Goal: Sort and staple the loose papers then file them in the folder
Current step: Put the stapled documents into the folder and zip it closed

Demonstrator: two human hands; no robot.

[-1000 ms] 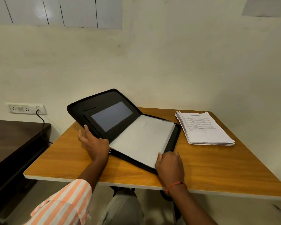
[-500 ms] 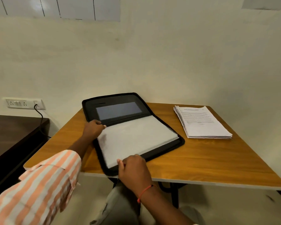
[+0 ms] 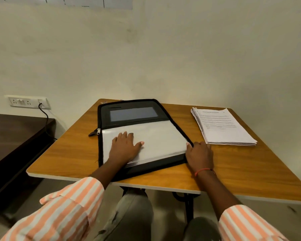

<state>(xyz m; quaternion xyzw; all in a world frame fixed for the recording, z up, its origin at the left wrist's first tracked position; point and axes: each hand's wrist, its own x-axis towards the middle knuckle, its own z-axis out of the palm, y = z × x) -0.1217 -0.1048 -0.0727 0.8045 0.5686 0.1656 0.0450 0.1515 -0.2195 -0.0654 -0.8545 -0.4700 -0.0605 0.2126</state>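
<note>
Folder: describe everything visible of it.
The folder is black, fabric-looking, with a zip round its rim and the zip pull at its left edge. It lies open flat on the wooden table. The far half bears a grey panel; the near half holds white sheets. The left hand presses flat on them; the right hand holds the right edge.

The left sleeve point(image 3: 64, 211) and right sleeve point(image 3: 248, 223) belong to a shirt striped in pale orange and white, and both end short of the wrists. A thin red thread band point(image 3: 203, 170) circles the wrist behind the right hand point(image 3: 200, 153). Grey trousers point(image 3: 130, 214) cover the legs.
</note>
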